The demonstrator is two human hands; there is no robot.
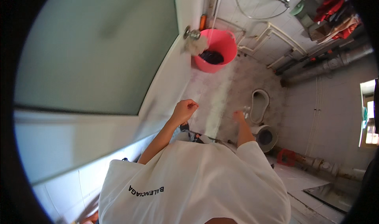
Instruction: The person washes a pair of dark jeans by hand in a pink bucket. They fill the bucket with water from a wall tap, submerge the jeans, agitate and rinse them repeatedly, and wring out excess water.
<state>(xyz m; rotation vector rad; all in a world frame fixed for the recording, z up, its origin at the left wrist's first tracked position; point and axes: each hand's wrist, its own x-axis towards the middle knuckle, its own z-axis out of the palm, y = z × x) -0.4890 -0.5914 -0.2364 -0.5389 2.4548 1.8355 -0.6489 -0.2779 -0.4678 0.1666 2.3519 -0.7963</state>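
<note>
My left hand (185,109) hangs in the air before my white shirt, its fingers curled in with nothing visible in them. Further right, my right hand (238,116) is small and blurred. A clear, shiny thing (246,111) shows beside its fingers; whether the hand holds it cannot be told. Beyond both hands a pink plastic tub (229,48) stands on the tiled floor (207,105), with dark contents (212,57) low inside. A thin pale line, water or a hose, runs down into it from above.
At left stands a door with a frosted glass panel (97,52); whitish material hangs by its knob (194,34). A squat toilet (259,105) is set in the floor at right, near a white cylindrical bin (266,138). Pipes (331,64) line the wall below a cloth-filled shelf (333,19).
</note>
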